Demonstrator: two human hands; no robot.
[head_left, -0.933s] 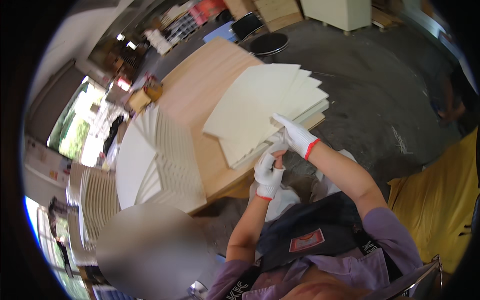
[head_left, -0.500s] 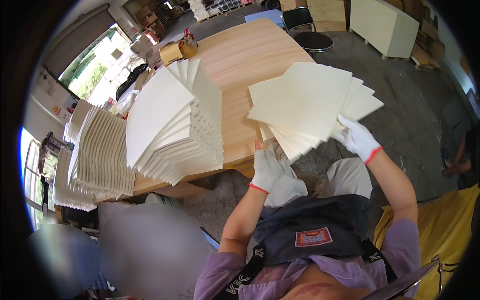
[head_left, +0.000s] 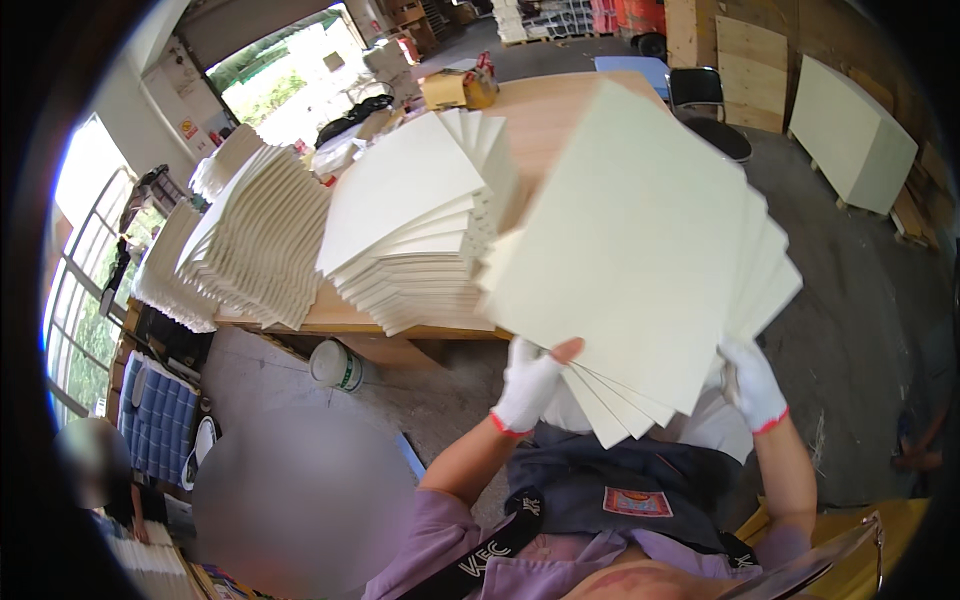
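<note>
A fanned stack of cream-white sheets (head_left: 625, 245), thick like card, is held up in front of my body, over the near edge of the wooden table. My left hand (head_left: 530, 385), in a white glove with a bare thumb, grips its lower left edge with the thumb on top. At the lower right edge my right hand (head_left: 752, 385), also gloved, is closed on the sheets, its fingers partly hidden behind them. To the left, a tall pile of similar sheets (head_left: 405, 195), layered at turned angles, stands on the table (head_left: 535, 105).
Further left stand wavy-edged piles of sheets (head_left: 255, 240). A yellow box (head_left: 455, 88) sits at the table's far end. On the floor are a white bucket (head_left: 335, 367), a black chair (head_left: 700, 95) and a pale crate (head_left: 850, 135). A blurred round shape (head_left: 300, 500) fills the lower left.
The fanned sheets have been raised and tilted up toward me. My left hand has come from below them to grip their edge with the thumb. The view has shifted, showing more floor at left.
</note>
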